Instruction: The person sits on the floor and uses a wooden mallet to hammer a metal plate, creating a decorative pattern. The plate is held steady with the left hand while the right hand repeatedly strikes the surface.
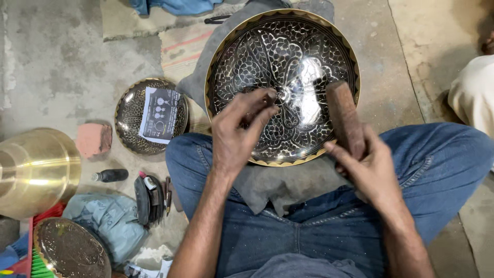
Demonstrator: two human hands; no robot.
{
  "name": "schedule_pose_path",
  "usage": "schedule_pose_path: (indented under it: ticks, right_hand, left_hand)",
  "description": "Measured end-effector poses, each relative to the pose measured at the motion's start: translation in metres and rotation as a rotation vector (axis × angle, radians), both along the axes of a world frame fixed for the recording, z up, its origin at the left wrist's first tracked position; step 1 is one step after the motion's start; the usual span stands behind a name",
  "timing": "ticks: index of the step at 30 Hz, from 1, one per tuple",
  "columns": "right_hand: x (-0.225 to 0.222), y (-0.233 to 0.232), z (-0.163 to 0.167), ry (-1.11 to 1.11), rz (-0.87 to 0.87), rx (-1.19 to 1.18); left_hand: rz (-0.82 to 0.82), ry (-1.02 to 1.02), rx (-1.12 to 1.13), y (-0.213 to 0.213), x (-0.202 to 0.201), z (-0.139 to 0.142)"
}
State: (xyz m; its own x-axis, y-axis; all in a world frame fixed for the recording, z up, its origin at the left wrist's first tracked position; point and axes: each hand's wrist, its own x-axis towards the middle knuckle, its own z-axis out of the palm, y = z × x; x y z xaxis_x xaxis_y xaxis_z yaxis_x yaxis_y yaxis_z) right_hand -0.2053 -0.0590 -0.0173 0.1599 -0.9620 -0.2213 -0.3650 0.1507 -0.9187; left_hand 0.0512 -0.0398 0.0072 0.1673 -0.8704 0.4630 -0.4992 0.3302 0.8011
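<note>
A large round metal plate point(309, 46), black with a silver engraved leaf pattern and a gold rim, rests tilted on a grey cloth point(278, 183) across my jeans-clad legs. My left hand point(239, 128) pinches a small chisel point(271, 96) with its tip on the plate near the centre. My right hand point(368, 164) grips a brown wooden mallet point(343, 117), its head raised above the plate's right side, a little right of the chisel.
On the concrete floor at left lie a smaller engraved plate point(128, 116) with a paper sheet point(159, 113) on it, a pink block point(93, 139), a small black bottle point(110, 175), a brass vessel point(36, 172), another plate point(69, 249) and tools point(152, 198). Another person's pale sleeve point(473, 92) is at right.
</note>
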Motion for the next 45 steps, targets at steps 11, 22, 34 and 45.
schedule_pose_path:
  ticks: [11, 22, 34, 45]
  right_hand:
    - [0.002, -0.012, -0.005, 0.031, 0.004, -0.242]
    - [-0.001, -0.001, 0.002, 0.13, -0.043, -0.122]
    - [-0.007, 0.029, 0.041, 0.409, 0.136, -0.303]
    - [-0.014, 0.022, 0.06, 0.61, 0.191, -0.397]
  left_hand:
    - [0.095, 0.052, 0.121, 0.029, -0.031, -0.029]
    - [0.021, 0.005, 0.158, 0.013, -0.01, -0.015]
    - [-0.255, -0.139, 0.28, -0.001, -0.01, -0.024]
    - [-0.296, -0.171, 0.277, -0.004, -0.005, -0.019]
